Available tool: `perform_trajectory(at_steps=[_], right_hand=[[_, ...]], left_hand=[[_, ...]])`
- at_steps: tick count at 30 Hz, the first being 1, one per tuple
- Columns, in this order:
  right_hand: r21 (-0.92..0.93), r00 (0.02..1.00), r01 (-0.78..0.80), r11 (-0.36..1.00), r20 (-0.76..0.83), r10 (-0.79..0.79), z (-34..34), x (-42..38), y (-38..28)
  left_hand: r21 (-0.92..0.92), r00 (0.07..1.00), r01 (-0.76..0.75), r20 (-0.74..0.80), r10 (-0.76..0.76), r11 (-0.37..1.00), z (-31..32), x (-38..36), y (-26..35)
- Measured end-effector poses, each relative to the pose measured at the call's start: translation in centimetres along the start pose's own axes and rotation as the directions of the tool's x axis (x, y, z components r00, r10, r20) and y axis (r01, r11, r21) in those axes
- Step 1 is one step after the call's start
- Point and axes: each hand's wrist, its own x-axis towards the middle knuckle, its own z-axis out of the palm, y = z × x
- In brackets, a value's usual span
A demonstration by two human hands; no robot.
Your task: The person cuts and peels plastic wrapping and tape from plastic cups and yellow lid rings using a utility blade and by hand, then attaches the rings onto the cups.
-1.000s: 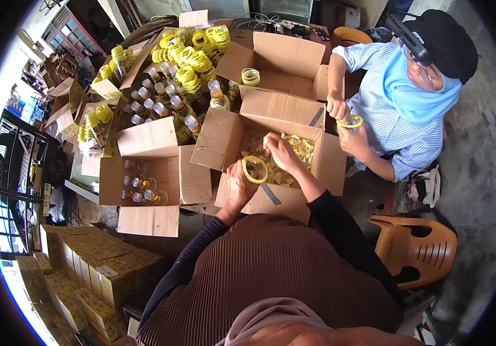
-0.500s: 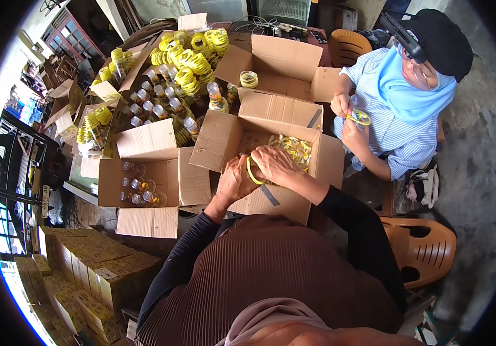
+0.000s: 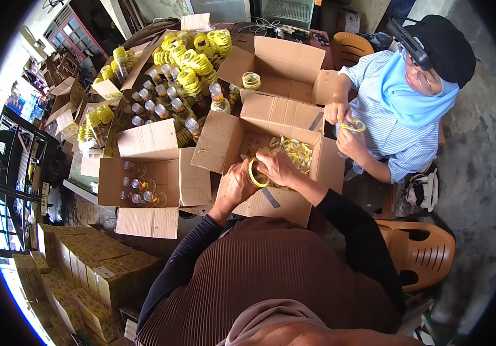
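Over the open cardboard box point(image 3: 216, 141) in front of me, both hands are at a yellow ring point(image 3: 258, 174), its open circle facing up towards me. My left hand point(image 3: 236, 183) grips the ring's left side with curled fingers. On the ring's upper right edge, my right hand point(image 3: 276, 167) has its fingers pinched together. Whether the ring is part of a larger piece is hidden by my hands. Yellow and pale scraps point(image 3: 297, 153) lie inside the box, to the right of and beyond my hands.
A person point(image 3: 415, 115) at the right handles another yellow-rimmed piece point(image 3: 353, 125). To the left, a box point(image 3: 195, 179) holds several clear glasses point(image 3: 144, 185). Farther back stand upturned glasses point(image 3: 176, 104), piled yellow rings point(image 3: 190, 60) and another open box point(image 3: 288, 55).
My right hand has shifted slightly and its fingers have drawn together, so more of the ring shows. The co-worker's hands have tilted their piece flatter.
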Motion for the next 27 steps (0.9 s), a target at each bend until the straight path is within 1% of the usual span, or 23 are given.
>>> perform_trajectory(at_steps=[1,2,3,4,6,7,9,10,11,12,13,15,16,18,19,21,22,23,24,25,26,27], right_hand=[[-0.001,1.000,0.002,1.000,-0.001,-0.002,0.4,0.0,0.2],[0.044,0.996,-0.089,0.995,0.002,0.089,1.0,0.0,0.4],[0.090,0.984,-0.180,0.980,0.012,0.180,1.6,-0.2,0.6],[0.092,0.983,-0.181,0.979,0.013,0.181,2.3,-0.3,0.8],[0.209,0.971,-0.199,0.957,-0.090,0.222,3.4,-0.4,1.2],[0.209,0.971,-0.199,0.957,-0.090,0.222,3.8,-0.4,1.4],[0.280,0.955,-0.111,0.954,-0.234,0.180,4.7,-0.6,1.9],[0.280,0.955,-0.112,0.953,-0.234,0.181,5.5,-0.8,2.8],[0.119,0.957,-0.004,0.993,-0.288,0.038,6.3,-0.8,3.7],[-0.048,0.942,0.100,0.994,-0.317,-0.110,6.6,-0.8,4.0],[-0.049,0.942,0.100,0.994,-0.317,-0.111,6.9,-0.9,4.2],[0.057,0.966,0.002,0.998,-0.259,0.013,7.5,-1.3,4.6],[0.056,0.966,0.000,0.998,-0.259,0.014,8.0,-1.3,5.0],[-0.098,0.934,0.063,0.993,-0.345,-0.093,8.9,-1.3,5.4],[-0.099,0.934,0.062,0.993,-0.345,-0.093,9.2,-1.4,5.6],[-0.242,0.907,0.066,0.968,-0.389,-0.159,9.7,-1.5,5.8],[-0.246,0.907,0.068,0.967,-0.389,-0.163,8.4,-1.1,4.8],[-0.022,0.955,-0.043,0.999,-0.294,0.035,6.8,-1.0,3.9],[0.190,0.965,-0.183,0.965,-0.152,0.213,5.0,-0.9,2.4],[0.110,0.960,-0.269,0.957,-0.049,0.276,3.4,-0.6,1.2],[0.112,0.959,-0.271,0.956,-0.049,0.278,2.2,-0.7,0.4],[0.047,0.987,-0.157,0.986,-0.032,0.159,1.2,-0.8,-0.2]], left_hand=[[-0.005,0.999,-0.011,-0.052,0.011,1.000,0.2,0.0,0.2],[-0.011,0.995,-0.022,-0.102,0.021,1.000,0.4,-0.1,0.3],[-0.011,0.995,-0.020,-0.101,0.019,1.000,0.4,-0.1,0.5],[-0.011,0.992,-0.027,-0.125,0.025,1.000,0.4,-0.2,0.7],[-0.012,0.988,-0.036,-0.152,0.034,0.999,0.4,-0.1,0.8],[0.016,0.985,-0.042,-0.167,0.044,0.999,0.5,-0.1,0.8],[0.043,0.982,-0.047,-0.181,0.054,0.998,0.7,-0.2,0.6],[0.050,0.981,-0.050,-0.183,0.059,0.997,1.1,-0.2,0.2],[0.058,0.981,-0.054,-0.185,0.064,0.997,1.4,-0.3,-0.2],[0.058,0.981,-0.053,-0.183,0.063,0.997,1.5,-0.4,-0.3],[0.087,0.979,-0.049,-0.191,0.065,0.995,1.7,-0.4,-0.4],[0.115,0.977,-0.049,-0.199,0.071,0.992,2.0,-0.5,-0.5],[0.115,0.979,-0.032,-0.197,0.055,0.993,2.0,-0.6,-0.4],[0.114,0.980,-0.017,-0.195,0.039,0.993,2.3,-0.9,-0.6],[0.099,0.983,-0.005,-0.184,0.024,0.995,2.5,-0.9,-0.8],[0.084,0.985,0.010,-0.173,0.005,0.996,2.1,-1.2,-1.0],[0.046,0.994,0.012,-0.111,-0.007,0.999,1.1,-0.9,-0.8],[0.008,0.999,0.018,-0.046,-0.018,1.000,0.1,-0.7,-0.8],[-0.163,0.991,0.078,0.121,-0.058,0.984,-0.7,-0.5,-1.4],[-0.250,0.986,0.075,0.162,-0.034,0.965,-1.3,-0.4,-1.8],[-0.334,0.980,0.074,0.199,-0.007,0.940,-1.8,-0.4,-2.2],[-0.333,0.980,0.073,0.199,-0.006,0.940,-2.0,-0.4,-2.7]])
